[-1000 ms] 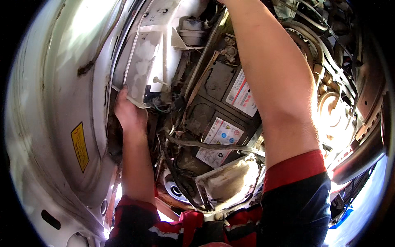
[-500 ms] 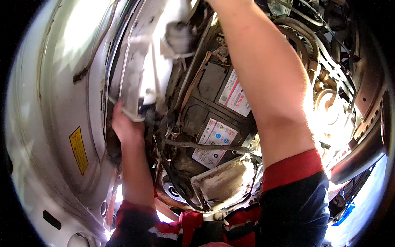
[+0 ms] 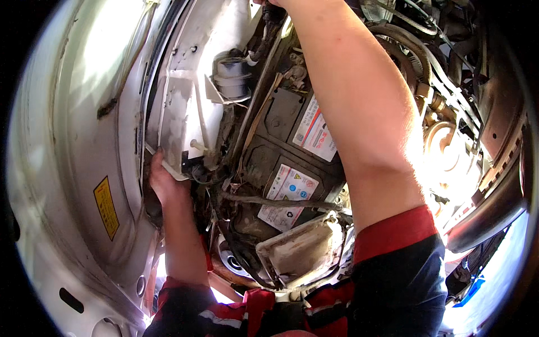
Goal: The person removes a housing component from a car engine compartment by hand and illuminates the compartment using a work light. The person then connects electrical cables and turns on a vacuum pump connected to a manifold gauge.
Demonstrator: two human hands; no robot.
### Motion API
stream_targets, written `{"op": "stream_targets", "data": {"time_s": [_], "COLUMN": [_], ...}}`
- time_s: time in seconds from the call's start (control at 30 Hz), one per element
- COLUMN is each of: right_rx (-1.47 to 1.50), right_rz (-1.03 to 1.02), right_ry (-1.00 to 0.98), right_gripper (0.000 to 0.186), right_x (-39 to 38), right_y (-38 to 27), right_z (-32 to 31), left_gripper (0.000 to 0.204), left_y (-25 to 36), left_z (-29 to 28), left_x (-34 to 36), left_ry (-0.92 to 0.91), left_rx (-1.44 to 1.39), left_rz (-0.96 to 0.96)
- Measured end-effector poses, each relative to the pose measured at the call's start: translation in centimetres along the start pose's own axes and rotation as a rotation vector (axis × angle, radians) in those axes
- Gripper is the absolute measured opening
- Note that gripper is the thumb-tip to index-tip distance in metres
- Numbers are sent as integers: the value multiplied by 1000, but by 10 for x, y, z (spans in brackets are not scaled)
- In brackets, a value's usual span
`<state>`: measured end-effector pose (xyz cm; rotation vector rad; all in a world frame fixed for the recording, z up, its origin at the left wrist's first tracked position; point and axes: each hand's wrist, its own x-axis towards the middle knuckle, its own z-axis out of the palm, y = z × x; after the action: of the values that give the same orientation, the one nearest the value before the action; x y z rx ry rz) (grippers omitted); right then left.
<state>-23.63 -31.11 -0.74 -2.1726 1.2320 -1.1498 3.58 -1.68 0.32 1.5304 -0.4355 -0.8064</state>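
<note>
A long whitish-grey plastic housing [image 3: 181, 95], which looks like the back of a headlight, lies along the left side of the engine bay. Its round grey cap [image 3: 231, 76] faces inward. My left hand [image 3: 169, 182] grips the near end, with fingers partly hidden under and behind it. A dark connector and wires [image 3: 197, 170] hang beside that end. My right forearm reaches over the bay to the far end of the housing. Only a sliver of my right hand [image 3: 276, 2] shows at the upper edge, beside a dark wire; its fingers are cut off.
A dark car battery [image 3: 264, 160] with white labels sits in the middle, a cable [image 3: 281, 200] crossing its near end. A box-like cover [image 3: 303, 250] lies nearer me. Hoses and a pulley [image 3: 443, 143] fill the right. A pale body panel [image 3: 78, 140] stands at left.
The housing and its cap have shifted toward me and slightly left, and are no longer blurred. My left hand still holds its near end. My right arm has moved slightly left.
</note>
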Motion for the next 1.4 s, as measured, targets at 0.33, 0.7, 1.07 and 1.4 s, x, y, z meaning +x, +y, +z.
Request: {"op": "stream_targets", "data": {"time_s": [0.33, 0.7, 1.07, 1.4], "right_rx": [-242, 151, -567, 553], "right_rz": [72, 308, -52, 508], "right_ry": [-44, -202, -2, 315], "right_gripper": [25, 19, 29, 50], "right_x": [-3, -4, 24, 9], "right_y": [-7, 3, 38, 12], "right_z": [-33, -32, 2, 2], "left_gripper": [32, 37, 38, 41], "left_y": [8, 13, 9, 23], "left_z": [30, 18, 56, 53], "left_x": [39, 0, 12, 21], "left_ry": [-76, 26, -4, -76], "left_rx": [-41, 2, 67, 42], "left_rz": [-22, -26, 3, -50]}}
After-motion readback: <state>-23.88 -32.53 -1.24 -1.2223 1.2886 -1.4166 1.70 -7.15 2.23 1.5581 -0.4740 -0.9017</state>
